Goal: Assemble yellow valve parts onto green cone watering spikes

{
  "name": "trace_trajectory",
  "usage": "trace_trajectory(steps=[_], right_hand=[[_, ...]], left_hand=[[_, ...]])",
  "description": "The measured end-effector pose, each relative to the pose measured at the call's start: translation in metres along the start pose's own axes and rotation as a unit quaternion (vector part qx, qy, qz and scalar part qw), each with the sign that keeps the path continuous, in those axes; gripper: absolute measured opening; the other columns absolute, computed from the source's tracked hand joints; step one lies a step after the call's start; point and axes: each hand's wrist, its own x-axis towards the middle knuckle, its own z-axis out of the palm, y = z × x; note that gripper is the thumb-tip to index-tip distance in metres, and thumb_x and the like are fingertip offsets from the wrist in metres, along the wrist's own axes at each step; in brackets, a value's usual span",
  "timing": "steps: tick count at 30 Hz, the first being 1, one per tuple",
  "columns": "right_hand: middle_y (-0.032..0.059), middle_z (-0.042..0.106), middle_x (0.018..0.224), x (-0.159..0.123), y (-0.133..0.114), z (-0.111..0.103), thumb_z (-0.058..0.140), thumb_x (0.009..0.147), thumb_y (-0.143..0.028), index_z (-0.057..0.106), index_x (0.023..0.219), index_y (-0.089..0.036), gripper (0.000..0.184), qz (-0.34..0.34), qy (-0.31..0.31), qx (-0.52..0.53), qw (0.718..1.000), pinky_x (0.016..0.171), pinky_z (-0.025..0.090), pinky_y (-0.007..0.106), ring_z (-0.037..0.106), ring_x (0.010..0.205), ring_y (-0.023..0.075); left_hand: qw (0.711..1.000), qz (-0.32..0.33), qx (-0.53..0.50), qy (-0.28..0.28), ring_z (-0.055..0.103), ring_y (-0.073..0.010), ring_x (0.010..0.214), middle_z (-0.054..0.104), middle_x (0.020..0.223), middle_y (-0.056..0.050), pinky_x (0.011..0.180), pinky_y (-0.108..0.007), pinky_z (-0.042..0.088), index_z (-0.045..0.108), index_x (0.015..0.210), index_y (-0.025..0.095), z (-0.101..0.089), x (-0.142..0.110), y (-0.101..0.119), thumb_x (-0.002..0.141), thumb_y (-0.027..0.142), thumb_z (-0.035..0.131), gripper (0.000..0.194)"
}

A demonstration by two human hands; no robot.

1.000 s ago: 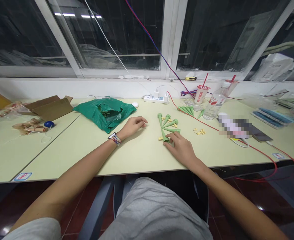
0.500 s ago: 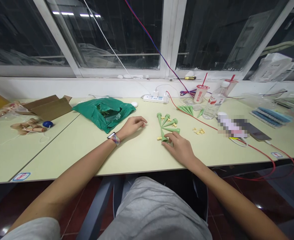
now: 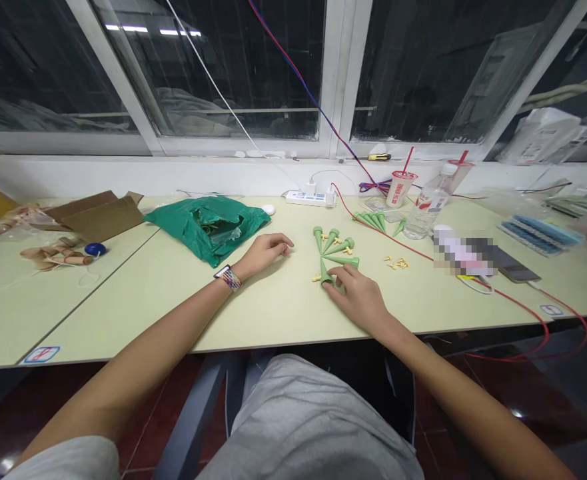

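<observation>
My right hand [image 3: 356, 293] pinches the wide end of a green plastic watering spike [image 3: 324, 270] that lies on the table, its tip pointing away from me. A small yellow valve [image 3: 316, 278] lies just left of that spike. Several more green spikes [image 3: 340, 248] fan out beyond my fingers, some with yellow valves beside them. My left hand [image 3: 266, 253] rests on the table to the left, fingers loosely bent and apart, holding nothing. A torn green plastic bag [image 3: 208, 223] lies just past it.
Loose yellow valves [image 3: 397, 264] lie right of the spikes, and more green spikes [image 3: 372, 219] farther back. A water bottle [image 3: 426, 210], a drink cup [image 3: 400, 190] and a phone [image 3: 513, 260] stand or lie at right. A red cable [image 3: 413, 251] crosses the table. Wooden toys [image 3: 56, 253] are left.
The wide end of the spike in my right hand has shifted slightly left, and the small yellow valve beside it has moved slightly. My left hand stays where it was.
</observation>
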Motion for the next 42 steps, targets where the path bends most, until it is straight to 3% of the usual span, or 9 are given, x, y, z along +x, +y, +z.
trace_trajectory(steps=[42], right_hand=[[0.0018,0.071,0.095,0.0069,0.0025,0.0026,0.063,0.097,-0.027,0.064,0.096,-0.023,0.004,0.031,-0.002,0.026,0.999,0.063,0.036,0.028,0.063,0.077,0.0182]], left_hand=[[1.000,-0.006,0.003,-0.006,0.072,-0.0218,0.085,0.080,0.086,-0.006,0.082,-0.032,0.053,0.077,0.097,0.018,0.0006,0.0001,0.0003,0.091,0.034,0.056,0.027]])
